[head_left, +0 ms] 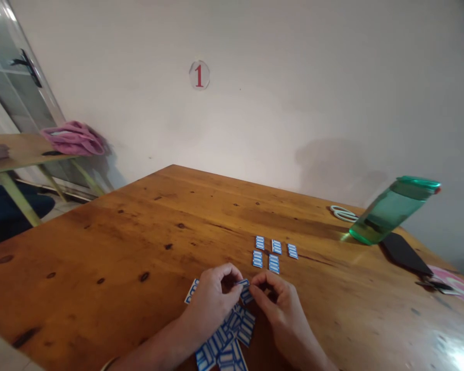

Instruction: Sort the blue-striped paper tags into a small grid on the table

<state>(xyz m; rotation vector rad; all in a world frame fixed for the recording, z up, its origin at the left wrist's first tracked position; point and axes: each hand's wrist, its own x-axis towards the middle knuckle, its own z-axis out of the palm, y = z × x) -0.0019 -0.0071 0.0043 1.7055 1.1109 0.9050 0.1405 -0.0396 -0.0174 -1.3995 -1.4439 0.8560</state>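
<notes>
Both hands were at it: the left hand's (218, 293) fingers pinched a blue-and-white label piece (246, 294), the right hand's (276, 296) fingers nipped its right edge, over the desk's (100, 247) near side! Nearer, a label heap (220, 342) sprawled; farther right, five small labels (274, 263) sat in two rows.

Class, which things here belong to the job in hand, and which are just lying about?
Likely in use:
blue piece in left hand;
pile of blue pieces;
five blue pieces set out.

Lying about:
green bottle;
pale loops;
flat dark object;
pink cloth.
</notes>
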